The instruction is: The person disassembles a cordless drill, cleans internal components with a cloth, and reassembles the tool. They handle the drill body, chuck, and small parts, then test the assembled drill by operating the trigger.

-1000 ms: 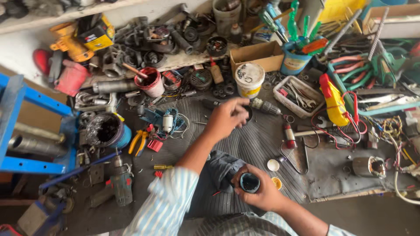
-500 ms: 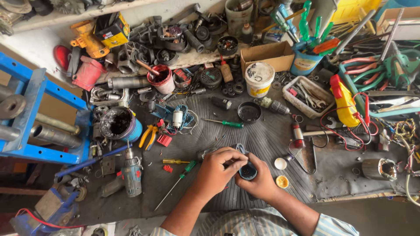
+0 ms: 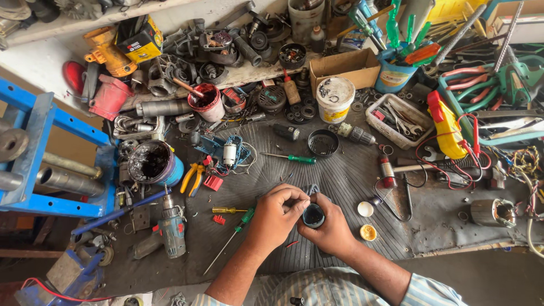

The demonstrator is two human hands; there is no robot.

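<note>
Both my hands meet over the ribbed black mat (image 3: 340, 175) near the bench's front edge. My right hand (image 3: 328, 229) cups a small round dark part (image 3: 313, 216) with a hollow middle. Fingers of my left hand (image 3: 277, 215) pinch at that part's top rim, where a thin grey wire loop sticks up. A black round lid (image 3: 323, 143) lies on the mat beyond my hands. A green-handled screwdriver (image 3: 286, 157) lies left of the lid, and another one (image 3: 229, 241) rests beside my left wrist.
A white tub (image 3: 334, 99), cardboard box (image 3: 345, 68) and tray of spanners (image 3: 399, 119) stand behind the mat. A drill body (image 3: 171, 229), yellow pliers (image 3: 192, 178) and blue can (image 3: 154, 163) lie left. A blue metal stand (image 3: 51, 164) is at far left, tangled wires at right.
My left hand came back from the far side of the mat and joined my right hand on the round part. The view has also shifted down and closer.
</note>
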